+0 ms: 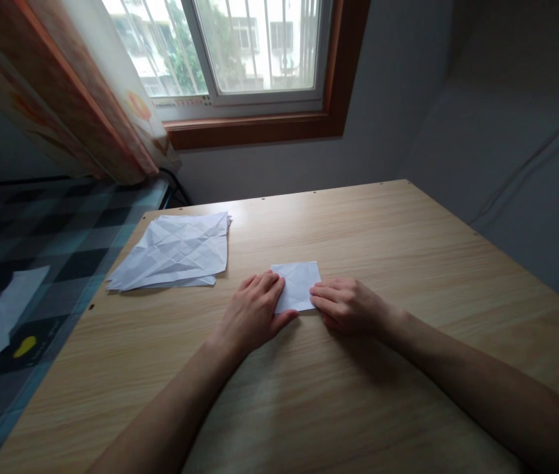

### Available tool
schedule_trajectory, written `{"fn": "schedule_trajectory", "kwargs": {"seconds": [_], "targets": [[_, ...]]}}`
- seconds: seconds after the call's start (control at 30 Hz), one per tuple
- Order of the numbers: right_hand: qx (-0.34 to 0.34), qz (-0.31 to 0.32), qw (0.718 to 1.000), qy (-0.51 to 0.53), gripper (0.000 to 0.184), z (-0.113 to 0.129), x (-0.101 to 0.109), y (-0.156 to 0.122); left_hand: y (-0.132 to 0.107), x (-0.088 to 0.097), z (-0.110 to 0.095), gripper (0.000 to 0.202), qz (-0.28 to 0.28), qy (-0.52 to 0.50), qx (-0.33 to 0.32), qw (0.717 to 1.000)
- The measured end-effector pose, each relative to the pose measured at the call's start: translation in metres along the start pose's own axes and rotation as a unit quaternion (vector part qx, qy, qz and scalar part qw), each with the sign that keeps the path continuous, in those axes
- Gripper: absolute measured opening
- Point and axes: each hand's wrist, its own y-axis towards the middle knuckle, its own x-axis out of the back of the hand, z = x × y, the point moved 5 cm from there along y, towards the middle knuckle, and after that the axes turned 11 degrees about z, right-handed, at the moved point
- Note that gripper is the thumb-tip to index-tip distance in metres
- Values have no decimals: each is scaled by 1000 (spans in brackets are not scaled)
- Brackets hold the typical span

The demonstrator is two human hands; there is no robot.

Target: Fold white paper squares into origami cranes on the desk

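we've got two bare hands, left hand (pixel 254 309) and right hand (pixel 346 306); fingers slender, rounded at the tips. behind the left fingers (pixel 265 282): slim left wrist (pixel 220 349), then left forearm (pixel 175 401), uncovered, thickening further back. behind the right fingers (pixel 324 293): right wrist (pixel 392 320), also narrow, then right forearm (pixel 477 382), uncovered as far as we see, smooth, thickening too. nails too small for us to make out.

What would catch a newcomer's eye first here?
Probably the small white paper square near mid-picture, with the left hand and right hand touching its sides. Next, the bright window at the top and the creased white sheets at the table's far left.
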Motion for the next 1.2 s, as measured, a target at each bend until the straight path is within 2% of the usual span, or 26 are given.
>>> {"fn": "schedule_trajectory", "kwargs": {"seconds": [0.1,0.17,0.33,0.5,0.63,0.73,0.83,0.97,1.07,1.2], "targets": [[-9,19,1000,-15,23,-2,3,-1,-1,0,1,48,-2,-5,-1,1000],[-18,10,999,-26,23,-3,6,-1,-1,-1,3,49,-3,-15,-3,1000],[-26,-85,996,-30,24,2,18,0,-2,-4,8,53,-6,-56,5,998],[-48,-179,983,-19,22,11,25,1,-1,-1,11,46,-32,-98,25,994],[-73,-235,969,2,18,14,27,-1,-2,1,6,63,-49,-98,-4,994],[-68,-250,965,36,15,15,24,0,-4,3,7,40,-68,-111,14,991],[-68,-232,968,61,16,14,19,4,-3,4,9,19,-68,-128,33,989],[-102,-164,977,94,12,6,9,13,0,4,8,8,-67,-97,36,992],[-122,-96,981,119,7,1,4,18,1,2,8,7,-68,-85,34,993],[-116,-9,984,134,16,1,0,22,1,2,7,20,-75,-72,46,994]]}}
